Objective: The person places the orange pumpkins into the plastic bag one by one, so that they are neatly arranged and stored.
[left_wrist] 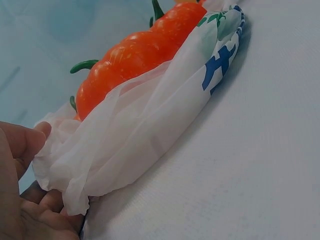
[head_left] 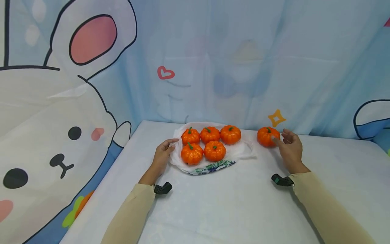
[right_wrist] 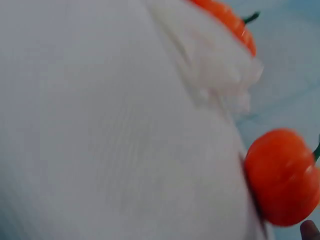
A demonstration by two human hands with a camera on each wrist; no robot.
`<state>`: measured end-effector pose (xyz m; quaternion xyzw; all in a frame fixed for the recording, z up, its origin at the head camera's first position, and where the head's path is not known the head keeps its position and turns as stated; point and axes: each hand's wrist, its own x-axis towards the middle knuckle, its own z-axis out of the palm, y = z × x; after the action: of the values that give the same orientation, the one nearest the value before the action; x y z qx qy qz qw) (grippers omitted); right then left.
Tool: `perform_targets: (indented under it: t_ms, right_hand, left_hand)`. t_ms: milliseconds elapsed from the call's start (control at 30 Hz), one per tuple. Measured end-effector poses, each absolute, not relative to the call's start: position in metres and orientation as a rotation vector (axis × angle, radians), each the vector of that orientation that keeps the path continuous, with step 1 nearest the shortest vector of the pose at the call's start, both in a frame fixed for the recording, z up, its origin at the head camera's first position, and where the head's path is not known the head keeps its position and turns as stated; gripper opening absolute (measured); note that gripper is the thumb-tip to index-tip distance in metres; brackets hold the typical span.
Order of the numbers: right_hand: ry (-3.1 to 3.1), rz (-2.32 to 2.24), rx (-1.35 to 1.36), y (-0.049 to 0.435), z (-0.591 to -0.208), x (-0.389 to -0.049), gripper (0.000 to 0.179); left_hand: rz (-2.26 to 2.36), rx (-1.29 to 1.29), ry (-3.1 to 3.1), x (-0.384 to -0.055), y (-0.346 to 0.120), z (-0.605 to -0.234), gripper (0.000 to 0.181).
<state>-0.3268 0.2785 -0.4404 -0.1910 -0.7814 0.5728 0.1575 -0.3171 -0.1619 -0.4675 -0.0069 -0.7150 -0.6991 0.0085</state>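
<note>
A white plastic bag (head_left: 240, 150) with a blue-and-green print lies flattened on the table, with several small orange pumpkins (head_left: 214, 151) with green stems on it. My left hand (head_left: 163, 154) pinches the bag's left edge. In the left wrist view the thumb (left_wrist: 44, 131) lies over the thin plastic and the other fingers are below it. To the right of the bag, one more pumpkin (head_left: 265, 137) stands by itself on the table. My right hand (head_left: 290, 149) is at its right side, thumb at the pumpkin and fingers loosely bent. Only a fingertip (right_wrist: 309, 230) shows in the right wrist view.
The table (head_left: 213, 206) has a white cloth over it. A light blue curtain (head_left: 207, 61) with cartoon prints hangs close behind the table's back edge, and a printed rabbit covers the left side. Black wrist cameras (head_left: 281, 180) sit at the cuffs of beige sleeves.
</note>
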Motion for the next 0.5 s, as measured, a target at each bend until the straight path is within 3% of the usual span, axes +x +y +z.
perform_targets:
  t_ms: [233, 500]
  right_hand:
    - [-2.401, 1.607, -0.45, 0.292, -0.454, -0.336, 0.082]
    - [-2.433, 1.607, -0.445, 0.29, -0.458, -0.343, 0.081]
  left_hand:
    - [-2.182, -0.016, -2.234, -0.317, -0.16, -0.468, 0.029]
    - [-2.177, 0.014, -2.246, -0.316, -0.16, -0.465, 0.03]
